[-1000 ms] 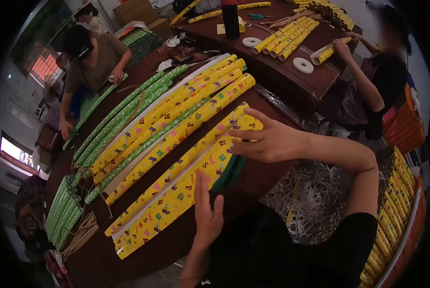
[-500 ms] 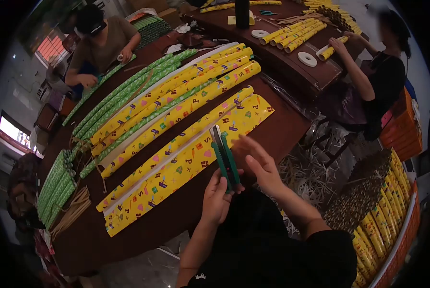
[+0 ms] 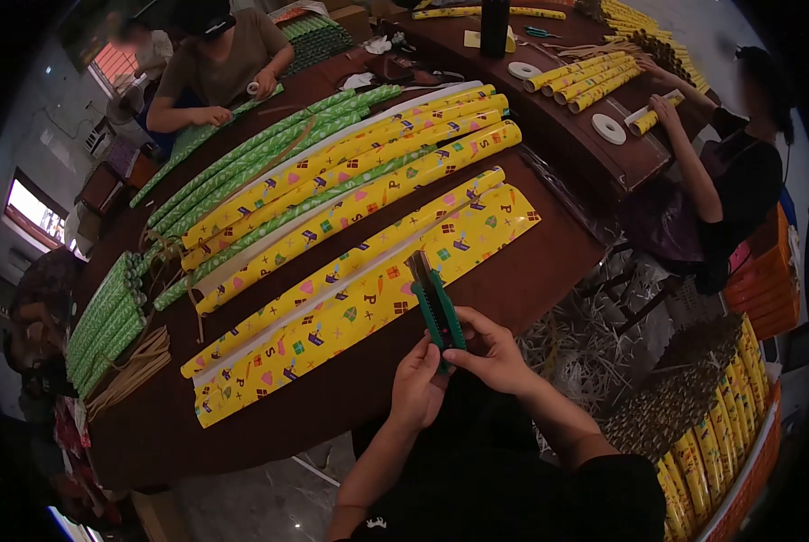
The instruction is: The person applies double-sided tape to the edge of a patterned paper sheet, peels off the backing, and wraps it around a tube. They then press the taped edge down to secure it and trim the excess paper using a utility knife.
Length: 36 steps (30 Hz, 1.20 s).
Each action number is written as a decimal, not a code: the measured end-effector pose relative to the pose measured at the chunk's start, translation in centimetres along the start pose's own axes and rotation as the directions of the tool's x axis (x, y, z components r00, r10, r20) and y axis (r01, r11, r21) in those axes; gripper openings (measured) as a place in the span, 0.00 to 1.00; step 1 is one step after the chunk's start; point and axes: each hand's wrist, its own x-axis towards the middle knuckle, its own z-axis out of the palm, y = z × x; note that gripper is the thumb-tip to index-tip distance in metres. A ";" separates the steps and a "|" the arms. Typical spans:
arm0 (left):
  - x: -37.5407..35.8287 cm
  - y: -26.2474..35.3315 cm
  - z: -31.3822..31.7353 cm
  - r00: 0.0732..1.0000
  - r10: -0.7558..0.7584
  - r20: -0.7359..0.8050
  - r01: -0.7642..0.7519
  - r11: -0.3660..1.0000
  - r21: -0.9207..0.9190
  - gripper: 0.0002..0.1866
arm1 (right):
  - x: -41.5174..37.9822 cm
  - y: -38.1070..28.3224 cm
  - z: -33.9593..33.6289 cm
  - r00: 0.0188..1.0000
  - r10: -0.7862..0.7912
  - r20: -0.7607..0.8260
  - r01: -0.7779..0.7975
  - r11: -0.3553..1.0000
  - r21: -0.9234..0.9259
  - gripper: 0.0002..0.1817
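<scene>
A green utility knife [image 3: 440, 310] stands upright in front of my body, its metal blade pointing up and away. My left hand [image 3: 415, 387] is closed around its lower end. From the other side, my right hand [image 3: 495, 356] grips the lower part of the handle with thumb and bent fingers. Behind the knife, a yellow printed sheet of wrapping paper [image 3: 332, 318] lies partly unrolled on the brown table [image 3: 314, 421], with a rolled strip along its far side. Neither hand touches the paper.
Yellow rolls [image 3: 368, 198] and green rolls [image 3: 260, 163] lie farther back. Green rolls are stacked [image 3: 106, 325] at left beside brown strips [image 3: 134, 375]. Two co-workers handle rolls across from me. A crate of yellow rolls [image 3: 707, 461] stands at right, near paper shreds [image 3: 562, 348].
My right hand has moved in from beside the knife and closed on its handle. The view has shifted slightly. The co-worker at left has moved a hand along the green paper.
</scene>
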 end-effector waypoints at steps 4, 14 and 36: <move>-0.1 0.0 -0.6 0.998 0.039 -0.054 -0.037 0.999 0.039 0.18 | 0.1 -0.2 1.3 0.996 0.082 -0.039 -0.077 0.991 0.114 0.31; 0.4 -0.2 -0.1 0.983 0.128 -0.130 -0.120 0.990 0.073 0.18 | 1.0 1.4 3.2 0.982 -0.098 -0.163 0.090 0.995 -0.051 0.27; 0.7 0.3 -1.3 0.976 0.172 -0.136 -0.154 0.979 0.135 0.19 | 2.0 2.2 4.9 0.953 -0.187 -0.236 0.182 0.982 -0.045 0.23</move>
